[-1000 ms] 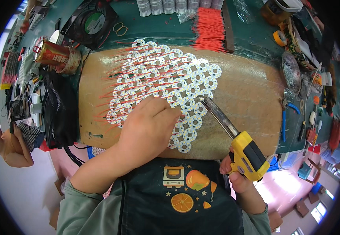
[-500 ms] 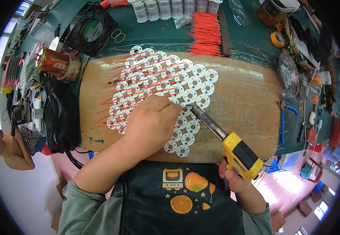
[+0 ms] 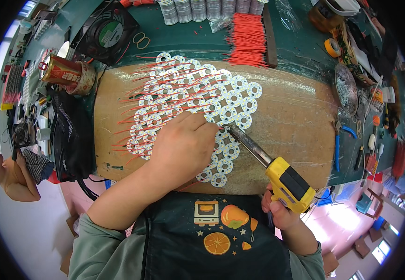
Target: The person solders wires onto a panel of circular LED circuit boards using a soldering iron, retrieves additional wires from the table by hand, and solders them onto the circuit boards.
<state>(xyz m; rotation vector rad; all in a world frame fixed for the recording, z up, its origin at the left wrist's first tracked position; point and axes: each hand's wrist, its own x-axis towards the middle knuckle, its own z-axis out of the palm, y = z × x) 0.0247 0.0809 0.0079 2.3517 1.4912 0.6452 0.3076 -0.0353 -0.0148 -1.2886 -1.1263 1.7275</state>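
Round white ring-shaped LED circuit boards point(image 3: 228, 114) lie in staggered rows on a brown board, and thin red wires point(image 3: 134, 119) trail leftward from many of them. My left hand point(image 3: 182, 145) rests over the middle rows, thumb and forefinger pinched; a bit of red wire shows at the fingertips, mostly hidden. My right hand point(image 3: 279, 212) is closed round the yellow-and-black handle of a gun-shaped soldering iron point(image 3: 290, 183). Its metal barrel slants up to the left, and the tip meets a circuit board right beside my left fingertips. The boards beneath my left hand are hidden.
A thick bundle of red wires point(image 3: 248, 39) lies beyond the brown work board point(image 3: 291, 126), with stacks of round boards point(image 3: 199, 9) nearby. A black fan point(image 3: 106, 33) and a can point(image 3: 62, 70) stand left. Blue-handled pliers point(image 3: 337, 144) and a metal dish point(image 3: 346, 88) sit right.
Hardly anything differs: the view has shifted slightly. Both hands and the soldering iron keep nearly the same place, with the tip still beside my left fingertips.
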